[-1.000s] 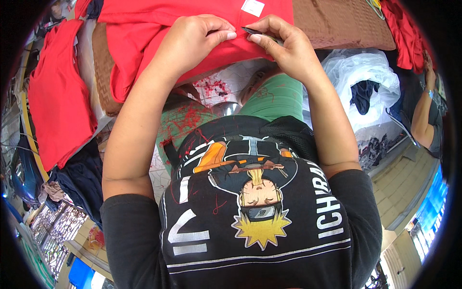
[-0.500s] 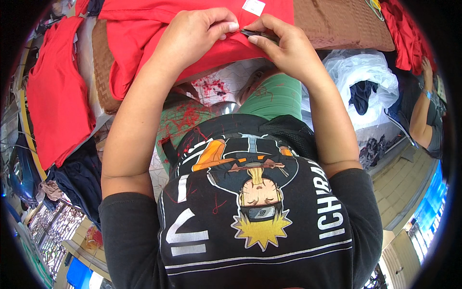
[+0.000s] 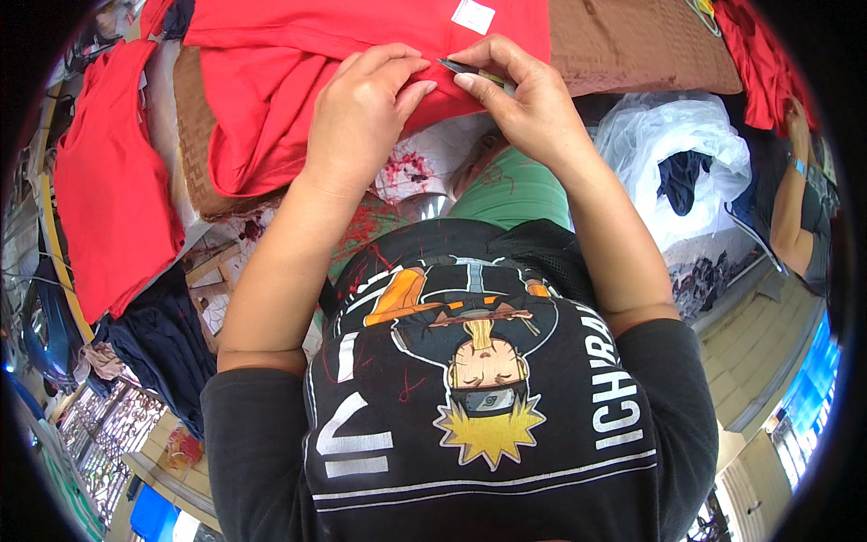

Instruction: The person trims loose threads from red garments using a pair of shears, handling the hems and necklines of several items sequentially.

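Note:
A red garment [image 3: 262, 108] lies in folds across the brown-covered surface in front of me, with a small white label [image 3: 473, 16] near its far edge. My right hand [image 3: 533, 95] grips a pair of dark thread snips [image 3: 459, 67], whose pointed tip reaches left over the red cloth. Close by on the left, my left hand [image 3: 366, 113] rests at the cloth with thumb and forefinger apart. Its other fingers are partly hidden, and nothing shows between the thumb and forefinger.
Another red garment [image 3: 117, 190] hangs at the left, above dark blue cloth [image 3: 158, 348]. To the right stands a clear plastic bag [image 3: 623, 135] with dark cloth inside. Another person's arm [image 3: 793, 208] reaches red fabric at the far right. Red thread scraps [image 3: 370, 221] lie on my lap.
My left thumb and forefinger have parted from their pinch on the red cloth, and that hand has shifted down slightly. The snips' tip has moved a little to the left.

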`<state>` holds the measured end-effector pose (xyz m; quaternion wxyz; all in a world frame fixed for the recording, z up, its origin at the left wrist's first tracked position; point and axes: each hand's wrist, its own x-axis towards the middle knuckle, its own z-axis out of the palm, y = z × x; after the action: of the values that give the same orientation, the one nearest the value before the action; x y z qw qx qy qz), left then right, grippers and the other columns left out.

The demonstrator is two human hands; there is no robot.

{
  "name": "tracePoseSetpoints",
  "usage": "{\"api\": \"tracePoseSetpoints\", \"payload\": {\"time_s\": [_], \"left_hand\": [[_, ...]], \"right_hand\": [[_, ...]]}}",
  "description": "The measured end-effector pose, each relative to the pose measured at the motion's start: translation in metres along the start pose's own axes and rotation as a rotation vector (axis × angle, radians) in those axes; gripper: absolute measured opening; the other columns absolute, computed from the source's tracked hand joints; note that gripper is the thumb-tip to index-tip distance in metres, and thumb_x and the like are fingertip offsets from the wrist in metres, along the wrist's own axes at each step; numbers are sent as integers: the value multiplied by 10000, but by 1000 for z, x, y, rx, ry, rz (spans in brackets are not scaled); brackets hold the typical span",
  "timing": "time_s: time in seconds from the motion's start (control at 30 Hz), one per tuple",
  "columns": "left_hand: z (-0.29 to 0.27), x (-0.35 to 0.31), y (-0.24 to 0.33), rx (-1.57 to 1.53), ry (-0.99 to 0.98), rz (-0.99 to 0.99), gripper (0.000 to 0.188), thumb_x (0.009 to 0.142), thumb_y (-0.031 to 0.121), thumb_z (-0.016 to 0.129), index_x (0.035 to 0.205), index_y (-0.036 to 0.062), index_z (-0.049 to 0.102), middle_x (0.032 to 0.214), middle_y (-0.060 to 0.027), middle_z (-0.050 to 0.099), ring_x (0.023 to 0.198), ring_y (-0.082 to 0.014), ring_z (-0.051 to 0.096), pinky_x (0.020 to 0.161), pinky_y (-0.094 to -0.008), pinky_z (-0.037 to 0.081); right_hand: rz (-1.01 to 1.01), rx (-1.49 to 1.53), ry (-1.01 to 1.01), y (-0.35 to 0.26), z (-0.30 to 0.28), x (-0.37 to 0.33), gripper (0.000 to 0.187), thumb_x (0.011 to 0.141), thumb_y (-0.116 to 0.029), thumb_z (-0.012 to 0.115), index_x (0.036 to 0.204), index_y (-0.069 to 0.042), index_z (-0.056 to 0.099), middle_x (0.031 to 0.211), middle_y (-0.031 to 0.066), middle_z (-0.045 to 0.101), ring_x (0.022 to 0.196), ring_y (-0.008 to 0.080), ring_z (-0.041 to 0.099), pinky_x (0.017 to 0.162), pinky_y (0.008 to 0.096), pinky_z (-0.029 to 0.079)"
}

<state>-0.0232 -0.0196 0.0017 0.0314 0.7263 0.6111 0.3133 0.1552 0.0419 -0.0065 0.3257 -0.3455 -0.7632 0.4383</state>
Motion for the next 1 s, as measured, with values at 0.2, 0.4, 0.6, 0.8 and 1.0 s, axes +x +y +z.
{"api": "tracePoseSetpoints", "payload": {"time_s": [0.2, 0.4, 0.6, 0.8, 1.0], "left_hand": [[2, 0, 0, -72, -16, -81, 160, 804, 159, 697, 928, 58, 706, 963, -71, 688, 874, -224, 660, 774, -307, 513], [-9, 13, -15, -383, -258, -342, 228, 907, 189, 606, 1001, -11, 660, 970, -79, 700, 915, -110, 641, 832, -255, 482], [-13, 16, -15, -399, -296, -402, 216, 909, 184, 600, 993, -8, 655, 978, -76, 689, 943, -124, 624, 871, -261, 462], [-79, 23, -7, -444, -689, 15, 255, 901, 194, 595, 805, -35, 654, 871, -88, 659, 840, -185, 614, 809, -295, 460], [-89, 26, -9, -230, -479, -138, 191, 888, 153, 603, 877, -31, 656, 931, -94, 656, 849, -178, 619, 797, -283, 463]], "right_hand": [[13, 26, -9, 5, 0, -1, 171, 848, -101, 640, 993, -14, 612, 889, 117, 681, 849, 211, 666, 767, 311, 504], [3, 17, -32, 5, -2, 0, 172, 846, -99, 642, 995, -18, 612, 883, 119, 680, 846, 213, 668, 755, 313, 507], [-60, -145, -38, -4, 0, 2, 178, 823, -146, 646, 975, -59, 615, 871, 130, 660, 810, 301, 648, 721, 371, 504], [-62, -530, -31, -19, -15, 5, 221, 826, -193, 641, 1008, -75, 605, 928, 137, 655, 840, 317, 642, 726, 393, 504], [4, -317, 45, -27, -25, 5, 203, 847, -105, 656, 1040, -51, 624, 875, 102, 665, 755, 176, 629, 682, 300, 487]]}}
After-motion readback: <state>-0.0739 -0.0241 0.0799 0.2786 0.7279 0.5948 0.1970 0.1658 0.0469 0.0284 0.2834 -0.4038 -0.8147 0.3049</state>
